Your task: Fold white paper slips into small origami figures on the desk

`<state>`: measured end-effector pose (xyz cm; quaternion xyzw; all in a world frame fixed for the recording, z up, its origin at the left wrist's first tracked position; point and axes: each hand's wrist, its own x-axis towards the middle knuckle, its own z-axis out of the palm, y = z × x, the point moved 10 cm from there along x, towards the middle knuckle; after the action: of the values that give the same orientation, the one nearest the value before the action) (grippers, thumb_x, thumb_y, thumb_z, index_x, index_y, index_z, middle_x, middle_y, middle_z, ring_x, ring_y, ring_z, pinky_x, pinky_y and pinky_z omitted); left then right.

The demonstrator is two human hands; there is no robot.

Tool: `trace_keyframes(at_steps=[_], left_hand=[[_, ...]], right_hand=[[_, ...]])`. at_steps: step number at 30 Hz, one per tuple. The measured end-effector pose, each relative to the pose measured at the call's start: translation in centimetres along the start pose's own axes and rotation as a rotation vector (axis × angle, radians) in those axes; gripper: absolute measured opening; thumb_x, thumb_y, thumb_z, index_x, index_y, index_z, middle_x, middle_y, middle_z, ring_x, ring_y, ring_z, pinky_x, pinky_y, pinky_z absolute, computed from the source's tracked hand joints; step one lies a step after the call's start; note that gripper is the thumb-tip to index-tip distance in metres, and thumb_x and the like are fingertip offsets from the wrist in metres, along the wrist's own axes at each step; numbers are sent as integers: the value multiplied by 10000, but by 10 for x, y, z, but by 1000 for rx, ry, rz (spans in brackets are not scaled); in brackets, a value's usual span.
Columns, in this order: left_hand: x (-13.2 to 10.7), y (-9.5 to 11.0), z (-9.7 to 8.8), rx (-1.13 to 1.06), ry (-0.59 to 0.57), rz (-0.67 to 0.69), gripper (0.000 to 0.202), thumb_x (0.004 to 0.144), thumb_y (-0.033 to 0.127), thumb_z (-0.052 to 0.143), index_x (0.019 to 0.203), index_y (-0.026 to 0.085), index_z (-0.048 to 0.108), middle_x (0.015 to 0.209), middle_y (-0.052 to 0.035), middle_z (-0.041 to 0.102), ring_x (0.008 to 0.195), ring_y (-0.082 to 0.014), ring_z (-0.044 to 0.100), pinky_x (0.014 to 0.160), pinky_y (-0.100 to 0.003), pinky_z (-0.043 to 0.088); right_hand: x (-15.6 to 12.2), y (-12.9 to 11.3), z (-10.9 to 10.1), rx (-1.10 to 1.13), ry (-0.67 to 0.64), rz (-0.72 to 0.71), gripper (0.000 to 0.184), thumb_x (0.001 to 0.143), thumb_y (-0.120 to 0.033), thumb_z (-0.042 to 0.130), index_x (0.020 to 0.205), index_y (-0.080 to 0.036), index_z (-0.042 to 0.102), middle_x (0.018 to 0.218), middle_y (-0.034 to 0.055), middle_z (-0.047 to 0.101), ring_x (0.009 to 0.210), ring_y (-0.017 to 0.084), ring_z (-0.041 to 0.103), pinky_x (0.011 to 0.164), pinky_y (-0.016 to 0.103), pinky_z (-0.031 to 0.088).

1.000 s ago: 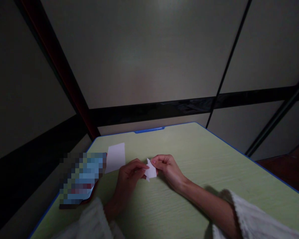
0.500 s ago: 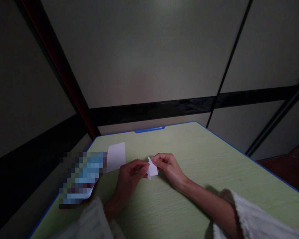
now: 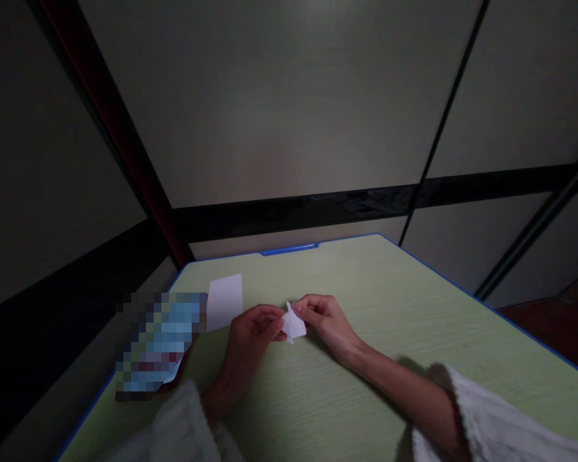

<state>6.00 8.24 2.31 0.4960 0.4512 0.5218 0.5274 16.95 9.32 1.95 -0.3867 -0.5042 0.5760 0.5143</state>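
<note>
A small folded piece of white paper (image 3: 295,325) is held between my two hands, just above the table. My left hand (image 3: 255,333) pinches its left side between thumb and fingers. On the upper right, my right hand (image 3: 325,321) grips the paper with thumb and bent forefinger. Narrow points of the paper stick out at its top and bottom. Part of it is hidden behind my fingertips. Beyond my left hand lies a flat white sheet of paper (image 3: 225,300), its lower corner close to that hand.
The light green table (image 3: 414,333) has a blue edge and a blue strip (image 3: 289,249) at its far side. At the left lies a pixelated flat object (image 3: 161,346) with a dark red edge. Cabinet panels (image 3: 289,128) rise behind the table.
My left fingertips have shifted slightly left on the folded paper, so more of its left part shows. My right hand has hardly moved.
</note>
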Motion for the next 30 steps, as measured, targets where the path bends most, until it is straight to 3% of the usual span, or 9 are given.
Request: trace_keyframes(at_steps=[5,14,22,30], left_hand=[[0,-1,4,20,-30,26,106,556,150,606,633,129,535,537,32,571,495,-92,551,461,-194,482],[0,-4,7,49,-79,67,155,588,141,576,674,161,449,512,63,534,477,-87,549,477,-199,459],[0,0,11,58,-128,84,190,608,140,566,715,176,413,511,81,516,489,-84,538,503,-201,427],[-1,2,10,24,-129,97,186,599,153,567,712,175,421,504,73,504,476,-87,531,486,-200,419]], right_hand=[[0,14,4,65,-26,116,286,489,-342,671,535,-116,501,441,-55,448,392,37,338,407,190,205],[0,18,2,46,-16,126,287,428,-324,699,463,-109,513,388,-53,448,368,39,329,401,196,196],[-1,18,5,172,-34,116,281,512,-355,656,476,-92,564,401,-28,489,373,43,345,420,203,201],[-1,22,9,299,-48,188,318,529,-388,640,454,-103,520,377,-41,441,370,51,352,441,213,254]])
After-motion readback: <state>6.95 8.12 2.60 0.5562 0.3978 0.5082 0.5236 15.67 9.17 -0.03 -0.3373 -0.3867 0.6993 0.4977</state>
